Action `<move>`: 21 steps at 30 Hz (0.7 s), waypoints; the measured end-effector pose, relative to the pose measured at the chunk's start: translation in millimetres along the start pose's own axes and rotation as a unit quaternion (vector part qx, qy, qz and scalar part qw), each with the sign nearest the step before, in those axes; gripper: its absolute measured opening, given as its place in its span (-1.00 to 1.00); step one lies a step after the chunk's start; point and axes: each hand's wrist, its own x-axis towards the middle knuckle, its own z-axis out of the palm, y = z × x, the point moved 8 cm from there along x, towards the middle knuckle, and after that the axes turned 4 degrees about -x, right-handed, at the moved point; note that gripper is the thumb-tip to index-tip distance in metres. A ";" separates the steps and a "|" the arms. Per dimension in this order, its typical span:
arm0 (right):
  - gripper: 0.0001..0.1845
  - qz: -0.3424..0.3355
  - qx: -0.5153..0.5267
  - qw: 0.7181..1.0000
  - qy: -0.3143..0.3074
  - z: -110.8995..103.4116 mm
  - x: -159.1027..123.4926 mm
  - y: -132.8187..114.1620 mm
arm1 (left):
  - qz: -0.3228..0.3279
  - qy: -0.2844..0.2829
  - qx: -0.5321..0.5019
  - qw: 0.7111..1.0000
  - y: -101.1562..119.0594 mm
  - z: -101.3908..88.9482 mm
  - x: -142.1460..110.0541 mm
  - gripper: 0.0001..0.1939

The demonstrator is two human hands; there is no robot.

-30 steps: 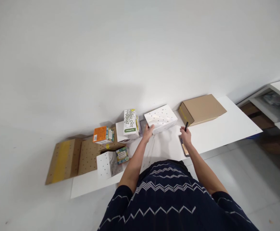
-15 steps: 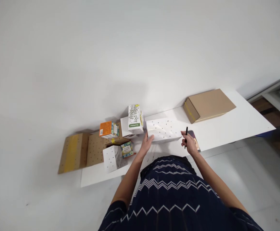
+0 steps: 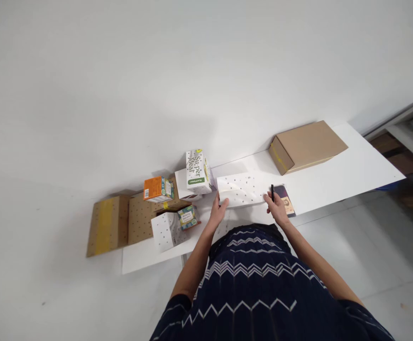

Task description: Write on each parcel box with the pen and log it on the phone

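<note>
A white box with small dark dots (image 3: 240, 190) is in front of me over the white table. My left hand (image 3: 219, 210) is closed on its left end, thumb on the near corner. My right hand (image 3: 276, 208) is closed around a black pen (image 3: 272, 191), which stands nearly upright. The thumb of that hand touches the right end of the white box. Beside and partly under the right hand lies a flat dark purple item (image 3: 288, 201) with a picture on it. My right fingers are partly hidden.
To the left are a "Super Meal" box (image 3: 196, 173), an orange box (image 3: 153, 188), a white dotted box (image 3: 162, 231), a blue-green packet (image 3: 188, 218) and a brown carton (image 3: 105, 225) by the table's end. A larger brown carton (image 3: 309, 144) lies back right on the white table (image 3: 365, 161).
My right hand, with the pen, has moved slightly left and now touches the white box's end. The box has tilted a little, and more of the flat purple item shows.
</note>
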 end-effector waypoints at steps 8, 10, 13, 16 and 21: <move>-0.44 -0.004 0.007 1.000 -0.009 1.6 0.3 2.3 | -0.008 0.016 -0.008 1.000 -5.2 -0.8 -1.5 -0.45; -0.43 -0.004 0.009 1.000 -0.011 1.9 -0.3 1.7 | -0.034 0.023 -0.007 0.999 -9.6 -1.8 -2.1 -0.44; -0.41 0.006 0.015 1.000 -0.015 1.8 -1.7 -0.1 | -0.064 0.034 -0.008 0.997 -15.2 -3.5 -3.0 -0.42; -0.41 0.019 0.023 0.999 -0.015 -0.3 -2.7 -3.1 | -0.075 0.027 -0.014 0.997 -15.3 -2.5 -3.0 -0.41; -0.41 0.003 0.038 0.999 -0.018 -6.6 -0.4 -12.6 | -0.002 -0.017 -0.059 0.998 1.7 5.7 -0.3 -0.40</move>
